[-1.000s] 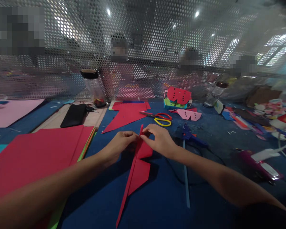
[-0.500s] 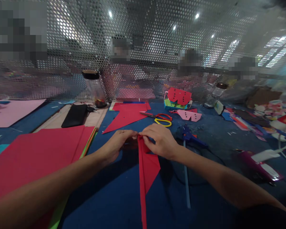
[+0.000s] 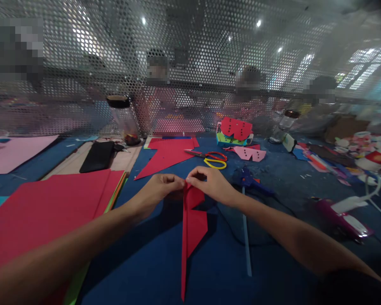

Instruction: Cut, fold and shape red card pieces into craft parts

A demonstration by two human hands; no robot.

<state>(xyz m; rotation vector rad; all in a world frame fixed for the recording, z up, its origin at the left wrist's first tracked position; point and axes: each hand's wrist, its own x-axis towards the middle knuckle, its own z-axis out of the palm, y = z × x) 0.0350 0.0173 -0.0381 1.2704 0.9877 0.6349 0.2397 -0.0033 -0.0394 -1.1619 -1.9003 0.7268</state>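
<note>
A folded piece of red paper [image 3: 197, 226] with a notch in its right side stands over the blue tabletop, its long narrow strip pointing toward me. My left hand [image 3: 160, 188] pinches its far end from the left. From the right, my right hand [image 3: 209, 182] pinches the same end, thumb and forefinger together. The two hands' fingertips nearly meet there. Beyond them lie scissors [image 3: 214, 159] with one red and one yellow handle, partly over a flat red paper piece [image 3: 165, 156]. A blue glue gun [image 3: 252, 181] with a long glue stick rests right of my right hand.
Stacked red sheets [image 3: 57, 207] lie at left, under my left forearm. Behind them are a black pouch [image 3: 98, 156] and a lidded jar [image 3: 123, 120]. Dotted paper shapes [image 3: 236, 128] stand at the back before a perforated metal screen [image 3: 190, 55]. A purple device [image 3: 343, 218] sits at right.
The red paper has turned slightly, its near end swinging left and its notch showing more. My right hand's fingers have shifted a little at the fold. The view has moved slightly.
</note>
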